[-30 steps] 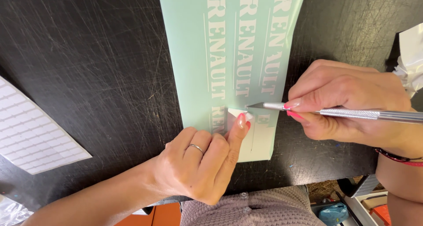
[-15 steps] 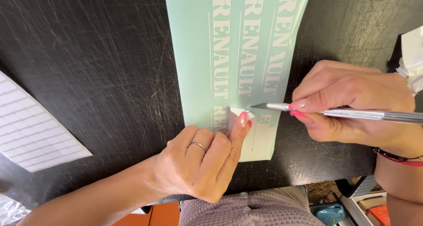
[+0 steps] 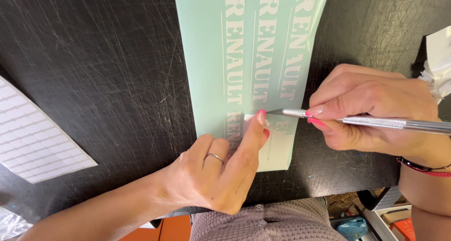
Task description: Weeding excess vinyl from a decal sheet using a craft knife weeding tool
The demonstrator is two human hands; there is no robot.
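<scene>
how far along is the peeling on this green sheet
Early, it seems. Done: a small white patch near the lower edge of the green sheet looks stripped. In hand: the left hand presses there while the right hand works the craft knife tip in. Left: green still surrounds the white lettering above.

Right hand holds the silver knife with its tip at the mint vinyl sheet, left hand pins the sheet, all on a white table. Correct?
Not quite: the table is black and scratched, not white, as the head view shows. The rest holds: the right hand holds the silver knife with its tip at the mint vinyl sheet, and the left hand pins it.
</scene>
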